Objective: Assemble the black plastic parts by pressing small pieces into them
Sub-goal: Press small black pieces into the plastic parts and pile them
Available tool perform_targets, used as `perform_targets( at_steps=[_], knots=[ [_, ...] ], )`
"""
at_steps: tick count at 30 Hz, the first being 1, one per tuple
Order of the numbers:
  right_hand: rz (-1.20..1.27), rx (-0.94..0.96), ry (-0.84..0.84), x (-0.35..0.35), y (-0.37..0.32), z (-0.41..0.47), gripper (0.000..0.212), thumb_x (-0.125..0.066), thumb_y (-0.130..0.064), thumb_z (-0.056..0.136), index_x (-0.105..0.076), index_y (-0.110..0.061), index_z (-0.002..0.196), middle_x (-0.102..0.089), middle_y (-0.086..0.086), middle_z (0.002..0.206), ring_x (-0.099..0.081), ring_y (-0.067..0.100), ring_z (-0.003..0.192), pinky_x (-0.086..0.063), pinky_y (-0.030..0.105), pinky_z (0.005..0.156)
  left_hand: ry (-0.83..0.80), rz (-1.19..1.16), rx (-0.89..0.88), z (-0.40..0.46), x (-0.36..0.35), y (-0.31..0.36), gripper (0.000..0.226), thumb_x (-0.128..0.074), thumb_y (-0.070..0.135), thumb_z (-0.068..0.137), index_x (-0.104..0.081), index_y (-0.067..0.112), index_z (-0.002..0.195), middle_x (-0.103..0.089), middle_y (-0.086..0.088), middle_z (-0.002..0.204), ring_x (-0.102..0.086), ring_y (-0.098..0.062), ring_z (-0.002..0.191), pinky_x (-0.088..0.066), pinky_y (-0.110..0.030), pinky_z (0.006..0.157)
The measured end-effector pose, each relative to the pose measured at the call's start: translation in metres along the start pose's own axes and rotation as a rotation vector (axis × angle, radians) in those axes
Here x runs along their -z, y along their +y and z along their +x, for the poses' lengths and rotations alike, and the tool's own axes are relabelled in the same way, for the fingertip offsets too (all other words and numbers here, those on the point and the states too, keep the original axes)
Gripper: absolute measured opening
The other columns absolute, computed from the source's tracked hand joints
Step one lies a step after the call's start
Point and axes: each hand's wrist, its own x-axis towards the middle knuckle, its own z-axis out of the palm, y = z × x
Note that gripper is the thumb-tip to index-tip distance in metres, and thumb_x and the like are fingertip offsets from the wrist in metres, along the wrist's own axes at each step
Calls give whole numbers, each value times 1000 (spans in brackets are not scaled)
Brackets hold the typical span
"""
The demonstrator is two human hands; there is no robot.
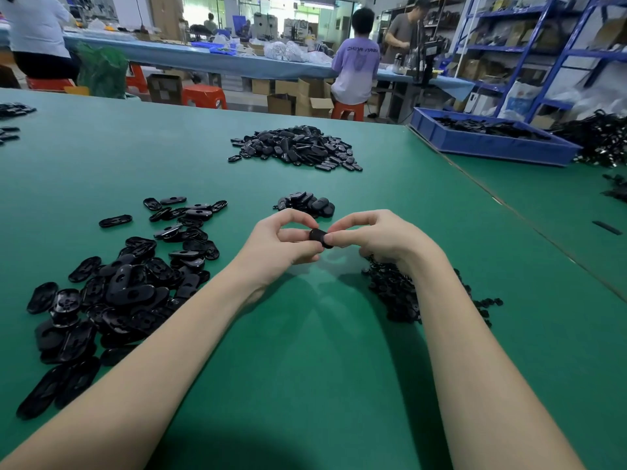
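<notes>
Pressing looks under way: your left hand (288, 240) and right hand (369, 237) both pinch one black part (320, 238); next, squeeze the piece home.

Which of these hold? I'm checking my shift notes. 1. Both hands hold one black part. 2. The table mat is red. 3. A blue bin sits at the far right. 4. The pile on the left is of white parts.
1. True: the left hand and right hand pinch one black part.
2. False: the table mat is green.
3. True: the blue bin holds black parts.
4. False: the left pile is black.
</notes>
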Motion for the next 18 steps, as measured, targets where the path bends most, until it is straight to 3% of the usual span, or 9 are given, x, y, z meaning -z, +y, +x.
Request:
perform_targets(
  at_steps=[4,8,18],
  knots=[
    [23,-25,-53,-1,4,-1,19,-88,-47,74,-79,-32,81,-70,-20,73,-50,10,69,-31,19,47,4,-80,87,0,0,1,25,-69,-8,85,-63,12,99,-75,-12,87,-64,-20,69,-59,-24,72],
    [30,40,-45,-5,3,2,18,-88,-44,75,-76,-31,77,-67,-13,74,-44,8,59,-30,22,51,35,-135,142,0,0,2,26,-66,-11,85,-60,11,99,-69,-13,79,-60,-21,67,-58,-23,66],
    [-54,163,-6,-12,-2,8,12,-80,-25,81,-71,-24,73,-60,-7,68,-44,7,53,-37,21,56,45,-50,84,1,4,1,20,-68,-7,86,-62,9,97,-73,-11,78,-63,-19,69,-60,-25,81]
  ],
)
